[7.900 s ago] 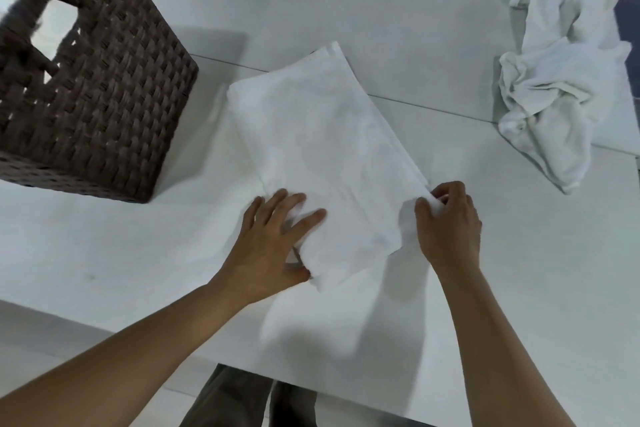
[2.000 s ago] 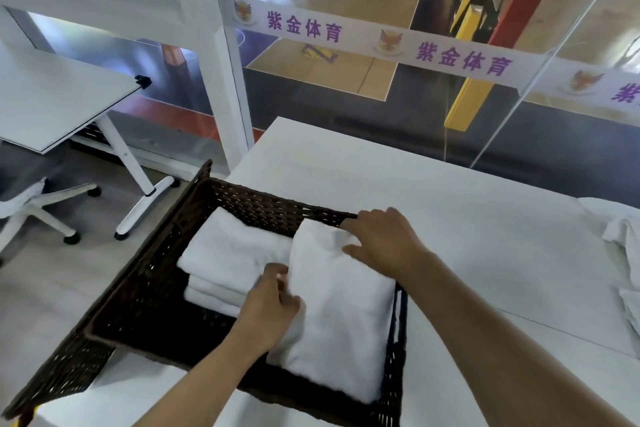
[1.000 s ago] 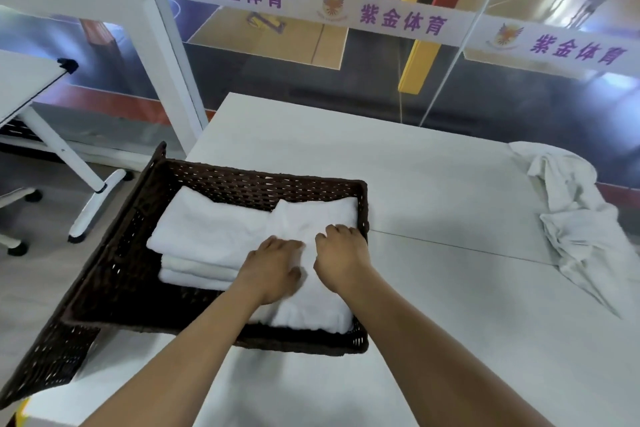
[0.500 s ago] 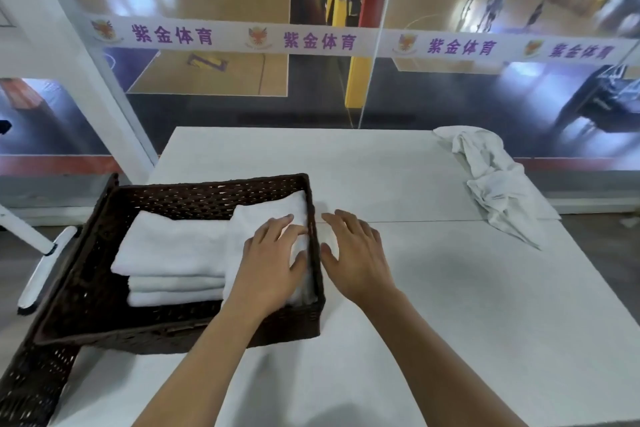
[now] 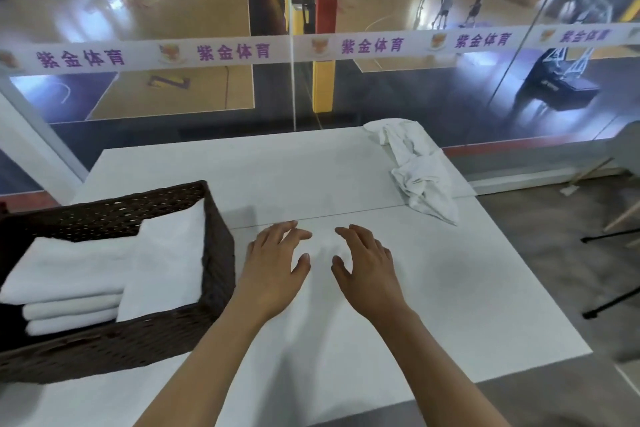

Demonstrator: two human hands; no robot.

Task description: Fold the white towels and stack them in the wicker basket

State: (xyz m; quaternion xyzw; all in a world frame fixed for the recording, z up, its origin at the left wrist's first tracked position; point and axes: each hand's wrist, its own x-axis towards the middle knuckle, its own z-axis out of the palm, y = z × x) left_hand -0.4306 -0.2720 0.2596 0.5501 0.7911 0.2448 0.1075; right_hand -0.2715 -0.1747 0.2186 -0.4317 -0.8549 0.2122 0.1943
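Note:
The dark wicker basket (image 5: 218,263) stands at the left of the white table (image 5: 450,305). Inside it lies a stack of folded white towels (image 5: 65,274), and another folded towel (image 5: 166,263) leans against its right wall. A crumpled heap of white towels (image 5: 420,170) lies at the table's far right. My left hand (image 5: 275,270) and my right hand (image 5: 367,270) hover side by side over the table's middle, just right of the basket. Both have relaxed, spread fingers and hold nothing.
A glass wall with a printed white band (image 5: 311,48) rises right behind the table's far edge. Dark stand legs (image 5: 609,305) and a wooden stick (image 5: 623,215) are on the floor past the table's right edge.
Both hands let go of the folded towel in the basket and moved right, over the bare table. The view swung right, bringing the crumpled heap closer to the centre.

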